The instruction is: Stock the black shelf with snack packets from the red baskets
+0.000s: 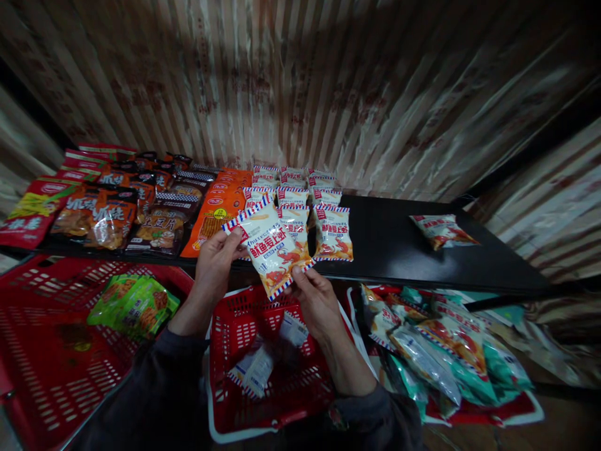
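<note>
On the black shelf [385, 250]: bright snack packets [162, 222] in rows.
Behind: creased striped sheeting [328, 94].
Below: red baskets [300, 394].
Left hand [213, 263], right hand [322, 307]: both gripping one white packet [271, 247].

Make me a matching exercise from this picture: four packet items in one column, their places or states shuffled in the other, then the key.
Things
1. Bright green packets
2. White packet overlapping the rows
3. Teal packets
4. Lone white packet

Places or states
A. Among others in the right-hand basket
B. On the right part of the black shelf
C. In the left-hand basket
D. Held up by the fingers of the left hand and right hand

Right pairs: 1-C, 2-D, 3-A, 4-B
</note>
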Demonstrator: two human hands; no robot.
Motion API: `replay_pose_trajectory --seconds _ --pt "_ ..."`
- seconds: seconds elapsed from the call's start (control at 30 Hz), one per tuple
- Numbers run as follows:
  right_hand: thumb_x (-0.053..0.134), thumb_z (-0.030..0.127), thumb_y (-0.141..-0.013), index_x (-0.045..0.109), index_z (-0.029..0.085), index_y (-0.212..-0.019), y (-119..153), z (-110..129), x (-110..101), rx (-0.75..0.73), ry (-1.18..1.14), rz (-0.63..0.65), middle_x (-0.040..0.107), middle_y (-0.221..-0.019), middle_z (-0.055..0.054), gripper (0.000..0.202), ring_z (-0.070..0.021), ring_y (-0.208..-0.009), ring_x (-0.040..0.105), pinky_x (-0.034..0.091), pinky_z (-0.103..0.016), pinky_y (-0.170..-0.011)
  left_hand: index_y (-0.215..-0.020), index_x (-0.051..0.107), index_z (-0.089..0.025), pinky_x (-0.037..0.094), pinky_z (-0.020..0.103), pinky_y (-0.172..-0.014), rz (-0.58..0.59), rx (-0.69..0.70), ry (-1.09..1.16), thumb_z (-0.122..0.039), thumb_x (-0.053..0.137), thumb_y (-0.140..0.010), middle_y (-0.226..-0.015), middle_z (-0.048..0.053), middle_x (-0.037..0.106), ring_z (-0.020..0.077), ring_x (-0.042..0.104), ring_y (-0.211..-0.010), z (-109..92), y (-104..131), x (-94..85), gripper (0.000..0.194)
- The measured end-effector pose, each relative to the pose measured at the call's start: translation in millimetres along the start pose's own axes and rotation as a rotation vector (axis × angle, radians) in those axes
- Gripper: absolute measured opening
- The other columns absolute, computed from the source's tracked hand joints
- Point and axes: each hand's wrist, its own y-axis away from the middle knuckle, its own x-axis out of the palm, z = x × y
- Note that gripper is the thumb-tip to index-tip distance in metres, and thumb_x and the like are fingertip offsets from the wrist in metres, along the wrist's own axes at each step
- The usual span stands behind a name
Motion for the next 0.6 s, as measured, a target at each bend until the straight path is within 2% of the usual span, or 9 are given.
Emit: replay_pose_trajectory --seconds 0.2,0.43,0.6 --pt "0.081 0.039 -0.057 0.07 0.018 -0.063 1 -1 1 0.013 -0.023 0.012 0.063 -0.06 0.003 0.024 -0.0065 -0.051 0.054 0.049 -0.017 -0.048 -0.076 0.066 -0.014 0.052 0.023 -0.06 -0.028 0.055 -0.058 -0.043 0.071 -0.067 -0.072 0.002 0.066 0.0104 0.058 -0.061 -3 1 0.6 0.031" --pt "0.078 0.041 -0.062 0.07 0.017 -0.068 0 4 0 -0.033 -0.035 -0.013 0.065 -0.066 0.001 0.026 -0.0085 -0.056 0.057 0.051 -0.018 -0.047 -0.087 0.063 -0.016 0.051 0.022 -0.067 0.061 0.031 -0.004 -0.04 0.069 -0.07 -0.082 0.002 0.066 0.0103 0.061 -0.071 -3 6 7.3 0.03" --pt "0.079 0.042 -0.059 0.068 0.017 -0.067 2 10 2 -0.042 -0.059 -0.046 0.066 -0.068 0.001 0.029 -0.009 -0.056 0.057 0.05 -0.018 -0.044 -0.088 0.061 -0.015 0.051 0.024 -0.072 0.133 0.014 0.0 -0.034 0.071 -0.069 -0.084 0.003 0.067 0.0114 0.063 -0.074 -1 10 11.3 0.029"
